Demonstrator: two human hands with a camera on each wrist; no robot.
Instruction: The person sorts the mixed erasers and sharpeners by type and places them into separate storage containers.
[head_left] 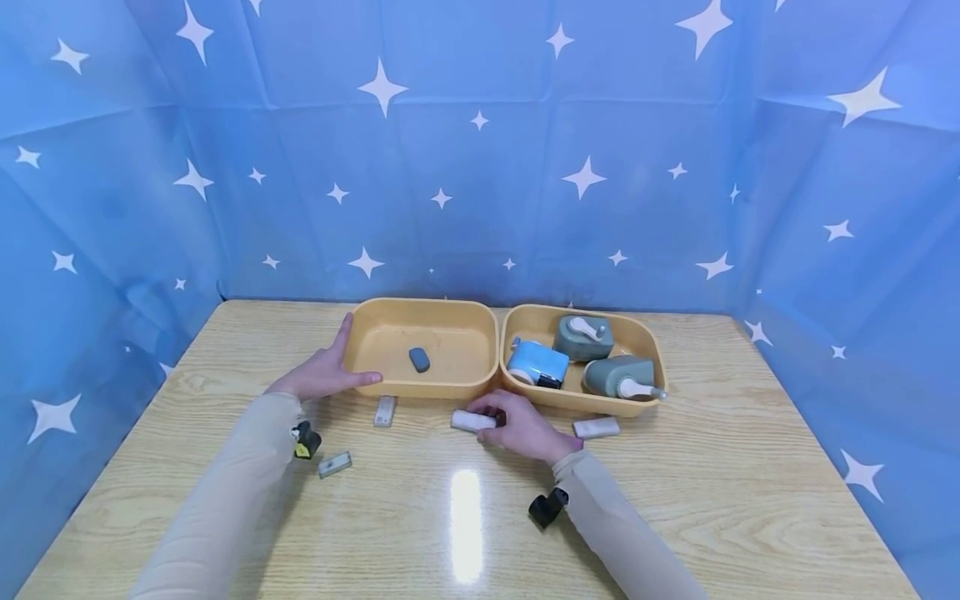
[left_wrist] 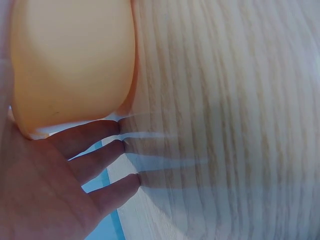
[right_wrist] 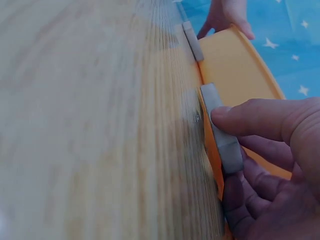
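Observation:
My left hand (head_left: pixel 322 372) rests against the left end of a yellow bin (head_left: pixel 360 388), its thumb over the front rim. In the left wrist view, its straight fingers (left_wrist: pixel 95 161) lie along the bin's outer wall. A small dark blue rounded block (head_left: pixel 419 359) lies inside. My right hand (head_left: pixel 521 426) pinches a pale grey rectangular block (head_left: pixel 472 421) between thumb and fingers, just in front of the bins. In the right wrist view, the thumb lies on one face of this block (right_wrist: pixel 222 135), with fingers behind and below it.
Touching the first bin, a second yellow bin (head_left: pixel 536 400) holds a blue cranked device (head_left: pixel 542 360) and two grey-green ones (head_left: pixel 583 342) with white handles. Other pale blocks lie on the table: one by the left bin (head_left: pixel 385 411), one nearer the left forearm (head_left: pixel 334 464), one at right (head_left: pixel 597 427).

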